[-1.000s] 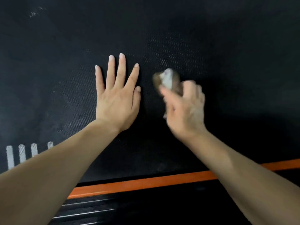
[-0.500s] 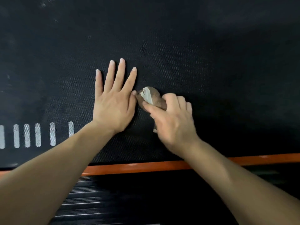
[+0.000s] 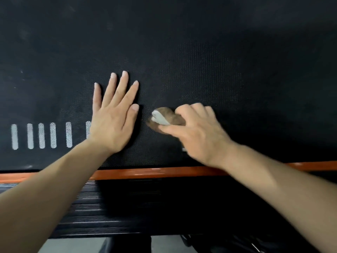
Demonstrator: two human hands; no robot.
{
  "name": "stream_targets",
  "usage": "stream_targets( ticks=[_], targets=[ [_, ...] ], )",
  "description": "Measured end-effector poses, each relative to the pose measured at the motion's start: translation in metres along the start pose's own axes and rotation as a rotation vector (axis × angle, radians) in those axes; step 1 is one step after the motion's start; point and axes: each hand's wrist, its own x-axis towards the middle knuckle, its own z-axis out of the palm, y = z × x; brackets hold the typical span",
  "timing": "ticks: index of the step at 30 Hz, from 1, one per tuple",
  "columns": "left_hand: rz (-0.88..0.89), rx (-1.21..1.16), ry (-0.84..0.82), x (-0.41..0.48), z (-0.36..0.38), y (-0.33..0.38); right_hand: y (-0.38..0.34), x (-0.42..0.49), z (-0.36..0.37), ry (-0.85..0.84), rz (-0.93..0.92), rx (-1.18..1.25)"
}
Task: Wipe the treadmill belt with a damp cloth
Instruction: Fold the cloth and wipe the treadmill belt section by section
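Black treadmill belt (image 3: 200,52), two hands on it.
Right hand (image 3: 198,132) clutches the cloth (image 3: 164,120); beside that grip, the left hand (image 3: 113,121) lies flat, fingers spread.

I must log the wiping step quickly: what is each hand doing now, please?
Left hand: open, flat on the treadmill belt.
Right hand: closed, gripping the cloth against the belt.

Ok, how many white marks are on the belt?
6 white marks in a row left of the left hand; the sixth partly under it, others may be hidden.
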Motion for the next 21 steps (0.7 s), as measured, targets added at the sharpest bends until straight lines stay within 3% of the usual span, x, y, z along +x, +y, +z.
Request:
stream_targets(
  ticks=[4,7,13,18,21],
  targets=[
    [0.014,-0.01,-0.016,-0.002,0.0,-0.003,0.042,-0.023,-0.014,-0.024,-0.027,0.025],
    [0.001,-0.062,-0.002,-0.001,-0.001,-0.001,0.027,-0.011,-0.008,-0.028,-0.058,0.067],
    [0.061,-0.242,-0.015,-0.003,-0.009,-0.016,-0.025,0.03,0.011,-0.135,-0.373,0.044],
    [0.136,0.035,-0.007,-0.008,-0.002,-0.02,0.027,-0.019,-0.012,-0.184,-0.321,0.074],
    [0.01,0.196,-0.007,-0.022,-0.002,-0.03,0.021,-0.018,-0.006,-0.129,-0.256,0.087]
  ],
)
